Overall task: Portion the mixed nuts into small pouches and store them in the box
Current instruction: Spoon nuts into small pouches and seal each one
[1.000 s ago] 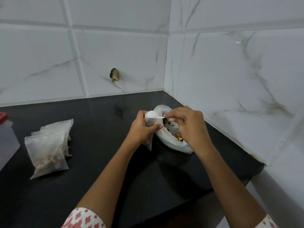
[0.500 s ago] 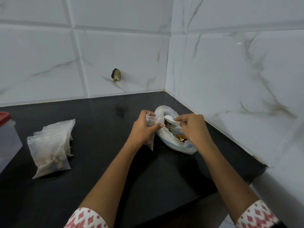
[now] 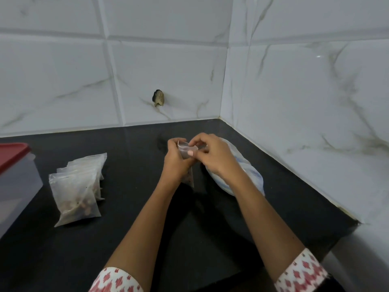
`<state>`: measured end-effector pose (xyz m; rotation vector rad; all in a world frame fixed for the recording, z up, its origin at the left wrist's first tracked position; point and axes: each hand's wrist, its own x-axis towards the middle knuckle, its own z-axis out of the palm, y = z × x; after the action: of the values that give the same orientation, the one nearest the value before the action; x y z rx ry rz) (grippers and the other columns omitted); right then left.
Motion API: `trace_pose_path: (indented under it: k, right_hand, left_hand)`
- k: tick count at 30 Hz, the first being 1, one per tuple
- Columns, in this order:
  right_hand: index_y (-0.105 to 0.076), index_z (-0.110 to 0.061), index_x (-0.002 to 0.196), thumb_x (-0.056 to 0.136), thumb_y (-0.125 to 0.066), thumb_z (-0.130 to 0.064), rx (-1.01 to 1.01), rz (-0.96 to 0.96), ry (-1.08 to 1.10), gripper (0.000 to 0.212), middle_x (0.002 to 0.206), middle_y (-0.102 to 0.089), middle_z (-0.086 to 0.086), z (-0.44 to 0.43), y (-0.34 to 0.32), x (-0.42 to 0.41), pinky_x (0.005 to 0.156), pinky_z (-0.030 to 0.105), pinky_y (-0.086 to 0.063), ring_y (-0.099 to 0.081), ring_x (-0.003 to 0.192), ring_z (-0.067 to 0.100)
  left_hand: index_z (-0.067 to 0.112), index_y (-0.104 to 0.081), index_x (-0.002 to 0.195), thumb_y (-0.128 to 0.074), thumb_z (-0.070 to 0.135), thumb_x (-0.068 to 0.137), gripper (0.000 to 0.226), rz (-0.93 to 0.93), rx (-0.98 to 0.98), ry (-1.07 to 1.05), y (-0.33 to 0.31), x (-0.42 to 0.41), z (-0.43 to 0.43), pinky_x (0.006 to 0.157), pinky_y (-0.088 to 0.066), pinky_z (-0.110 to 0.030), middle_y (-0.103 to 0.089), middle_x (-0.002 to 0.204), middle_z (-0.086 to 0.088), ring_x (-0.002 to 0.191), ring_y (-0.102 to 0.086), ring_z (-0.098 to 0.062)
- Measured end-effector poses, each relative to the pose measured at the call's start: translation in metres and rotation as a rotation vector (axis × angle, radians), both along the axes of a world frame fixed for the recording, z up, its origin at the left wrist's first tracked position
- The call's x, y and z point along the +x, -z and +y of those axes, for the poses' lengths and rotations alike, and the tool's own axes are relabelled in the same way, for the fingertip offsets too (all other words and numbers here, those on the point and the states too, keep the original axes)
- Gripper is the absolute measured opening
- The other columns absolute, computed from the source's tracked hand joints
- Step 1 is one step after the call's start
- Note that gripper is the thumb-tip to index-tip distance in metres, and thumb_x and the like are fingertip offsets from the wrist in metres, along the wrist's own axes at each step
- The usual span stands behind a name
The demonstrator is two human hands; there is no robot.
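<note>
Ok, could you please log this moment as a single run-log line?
step: likely closing pouch | left hand: holds pouch | right hand: pinches its top | filled pouches: on counter | box: far left

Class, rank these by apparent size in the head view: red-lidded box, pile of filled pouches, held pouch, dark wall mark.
Largest, too alike to rank: red-lidded box (cropped by the frame edge) and pile of filled pouches.
Next: held pouch, partly covered.
Smallest: dark wall mark.
</note>
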<state>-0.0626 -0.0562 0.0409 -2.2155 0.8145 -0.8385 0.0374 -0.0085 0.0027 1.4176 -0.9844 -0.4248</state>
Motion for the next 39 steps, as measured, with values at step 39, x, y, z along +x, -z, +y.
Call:
trace_pose_path:
  k: [39]
  right_hand:
    - [-0.043, -0.015, 0.104, 0.08, -0.057, 0.014, 0.568, -0.615, -0.007, 0.04, 0.067, -0.057, 0.0, -0.025, 0.027, 0.039, 0.073, 0.021, -0.041, -0.052, 0.068, 0.01]
  left_hand:
    - [0.004, -0.059, 0.107, -0.057, 0.014, 0.092, 0.019, 0.442, -0.021, -0.023, 0.0, 0.032, 0.003, 0.068, -0.048, -0.025, -0.063, 0.084, -0.003, 0.076, -0.058, -0.012]
